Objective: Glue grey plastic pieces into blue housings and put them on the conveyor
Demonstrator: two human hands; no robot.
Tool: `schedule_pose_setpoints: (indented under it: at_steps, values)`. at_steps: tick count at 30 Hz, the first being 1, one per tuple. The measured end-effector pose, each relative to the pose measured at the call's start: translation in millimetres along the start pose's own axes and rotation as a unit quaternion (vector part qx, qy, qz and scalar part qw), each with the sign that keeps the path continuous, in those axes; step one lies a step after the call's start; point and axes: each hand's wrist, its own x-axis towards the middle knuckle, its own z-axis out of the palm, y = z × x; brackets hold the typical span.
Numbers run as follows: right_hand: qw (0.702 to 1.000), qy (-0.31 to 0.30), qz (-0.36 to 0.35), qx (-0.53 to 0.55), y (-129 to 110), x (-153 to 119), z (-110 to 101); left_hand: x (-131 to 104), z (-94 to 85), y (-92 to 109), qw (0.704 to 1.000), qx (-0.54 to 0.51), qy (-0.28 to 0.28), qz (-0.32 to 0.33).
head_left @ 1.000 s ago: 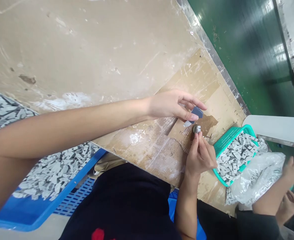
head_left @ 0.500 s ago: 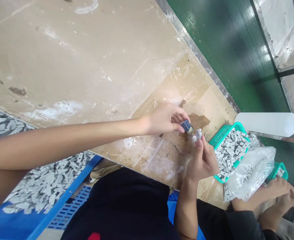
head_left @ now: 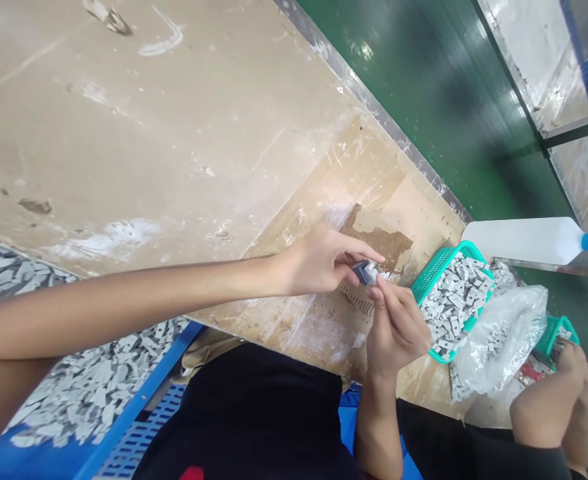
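My left hand [head_left: 319, 263] reaches in over the worktable and pinches a small dark blue-grey block [head_left: 360, 271] between thumb and fingers. Its index finger is stretched out above the block. Facing it, my right hand [head_left: 399, 327] grips a small light grey plastic piece [head_left: 371, 273] between thumb and forefinger. The two parts meet between my hands, and fingertips cover much of both. Under them, a brown, torn patch of cardboard [head_left: 381, 243] lies on the table.
Beside my right hand stands a green basket [head_left: 427, 273] of grey and white pieces, next to a clear plastic bag [head_left: 519, 327] and a white bottle [head_left: 521, 240]. A co-worker's hands [head_left: 577, 373] are at a smaller green basket [head_left: 549, 333]. A blue bin [head_left: 139, 373] of pieces sits lower left.
The dark block and the light grey piece, apart before, now touch. My right hand has shifted slightly left. The co-worker's hands have moved to the smaller green basket.
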Motion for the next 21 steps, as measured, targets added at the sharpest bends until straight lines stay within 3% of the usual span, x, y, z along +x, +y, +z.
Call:
schedule_pose_setpoints:
  at_steps: [6,14,18,21]
  values:
    - [0.999,-0.047,0.007,0.0,-2.7,-0.5,0.8,-4.6,1.1,2.3,0.999,-0.04,-0.002,0.009]
    - [0.994,-0.094,0.052,0.001,-8.5,4.8,3.8,2.9,-8.6,16.7,0.997,-0.016,-0.01,-0.076]
    - [0.988,-0.125,0.088,0.038,-8.0,17.8,-14.5,7.3,-7.3,17.2,0.991,-0.074,-0.023,-0.112]
    - [0.991,-0.042,0.123,0.018,0.5,23.8,-43.1,10.7,-10.3,16.4,0.974,-0.16,0.014,-0.16]
